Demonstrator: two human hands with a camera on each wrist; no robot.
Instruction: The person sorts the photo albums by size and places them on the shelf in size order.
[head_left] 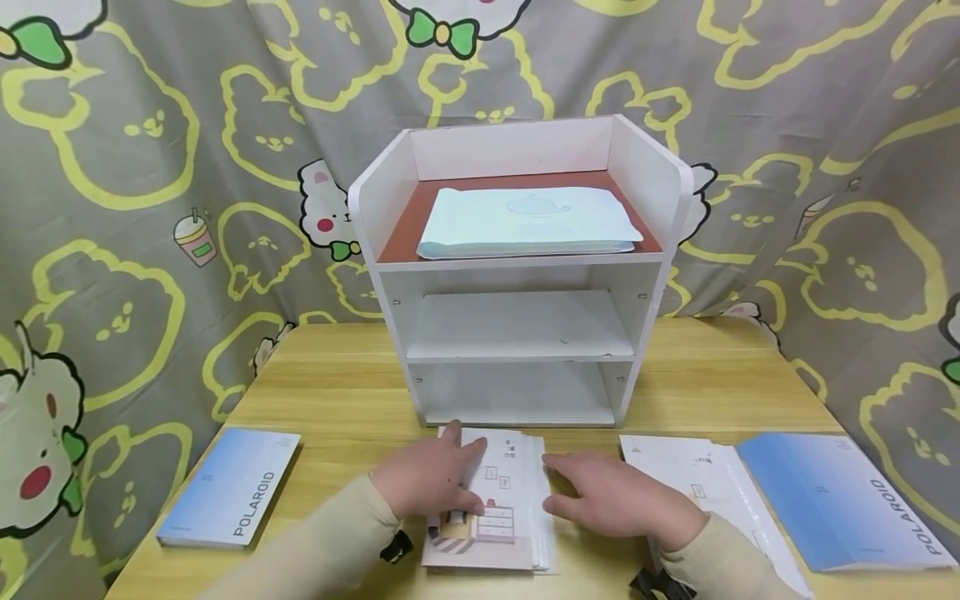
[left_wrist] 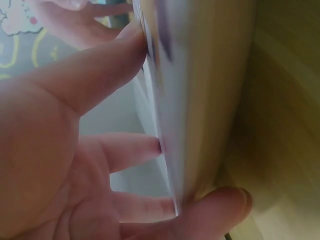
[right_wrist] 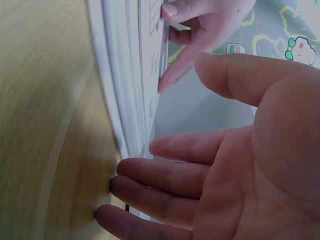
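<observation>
Backdrop, beyond both hands: hanging grey curtain (head_left: 240, 92), soft folds, yellow looped outlines of cartoon animals. Under the hands, table (head_left: 322, 375), yellowish wood grain, smooth. Straight ahead of the hands, upright white shelf unit (head_left: 517, 325): flat panels, rounded front corners, reddish-brown top board. On that board, further from the hands, a flat pale packet (head_left: 532, 221), wrinkled surface, faint whale drawing.

To the right hand's right, blue-to-white POLAROID books (head_left: 832, 500), overlapping; nearer, partly under the forearm, a pile of white booklets (head_left: 697, 492), edges fanned. To the left hand's left, well apart, a single blue-white POLAROID book (head_left: 228, 487), thick, square-edged.

Between the hands: stack of booklets (head_left: 501, 483), pale printed cover with a drawn room, layered edges slightly uneven on the right.

Left hand (head_left: 435, 479) on the stack's left side, fingers spread, thumb and fingertips touching the cover. Right hand (head_left: 611, 492) just beside the right edge, fingers extended, thumb apart; contact unclear. Cream sleeves (head_left: 330, 529), matte cloth.
</observation>
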